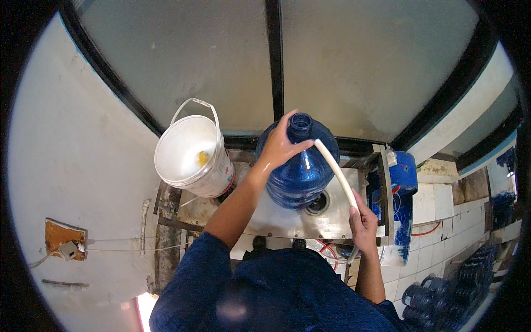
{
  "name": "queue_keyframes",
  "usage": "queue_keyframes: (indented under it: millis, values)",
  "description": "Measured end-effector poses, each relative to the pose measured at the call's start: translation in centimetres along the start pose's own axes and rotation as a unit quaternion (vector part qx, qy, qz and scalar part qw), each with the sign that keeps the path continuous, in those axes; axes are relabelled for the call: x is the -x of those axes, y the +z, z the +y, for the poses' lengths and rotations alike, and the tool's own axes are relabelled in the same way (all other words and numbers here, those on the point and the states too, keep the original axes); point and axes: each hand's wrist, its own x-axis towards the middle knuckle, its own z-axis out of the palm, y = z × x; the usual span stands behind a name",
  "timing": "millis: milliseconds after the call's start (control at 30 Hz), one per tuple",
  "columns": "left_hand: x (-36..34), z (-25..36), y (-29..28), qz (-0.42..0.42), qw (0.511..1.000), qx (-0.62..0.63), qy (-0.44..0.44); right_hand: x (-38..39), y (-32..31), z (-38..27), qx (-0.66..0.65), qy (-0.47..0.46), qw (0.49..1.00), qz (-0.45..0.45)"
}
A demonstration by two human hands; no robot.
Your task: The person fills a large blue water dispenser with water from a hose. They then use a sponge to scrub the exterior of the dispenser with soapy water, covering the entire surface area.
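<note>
A large translucent blue water jug (296, 180) stands upright on a metal sink top (268, 226), its open neck facing up. My left hand (278, 148) grips the jug's shoulder around the neck, thumb and fingers on different sides of it. Lower right, my right hand (364, 224) is closed around a cream-coloured hose (338, 170). The hose's upper end is beside the jug's shoulder, close to my left thumb; whether they touch, I cannot tell. Below my right hand the hose drops past the sink's front edge.
At left stands a white bucket (213, 182) with its handle raised, a yellow sponge (202, 159) inside. A round drain (318, 203) lies beside the jug's base. Frosted panels (376, 66) rise behind. Blue plastic containers (404, 176) sit at right; several jugs (442, 299) stand lower right.
</note>
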Motion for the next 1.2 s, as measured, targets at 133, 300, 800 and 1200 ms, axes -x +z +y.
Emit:
queue_keyframes:
  millis: [133, 300, 800, 1200]
  values:
    - [-4.1, -0.8, 3.1, 0.045, 0.984, 0.157, -0.067, -0.8, 0.4, -2.9, -0.022, -0.024, 0.999, 0.008]
    - [-3.2, -1.5, 3.6, 0.195, 0.95, 0.233, -0.067, -0.5, -0.1, -4.6, -0.031, -0.035, 0.999, -0.029]
    - [17.7, -12.9, -15.6, -0.085, 0.879, 0.167, -0.439, 0.0, -2.2, 5.5, 0.091, 0.024, 0.994, -0.048]
    - [22.4, -24.6, -12.9, -0.15, 0.909, -0.315, -0.227, -1.8, -4.7, 8.0, 0.156, 0.057, 0.986, 0.03]
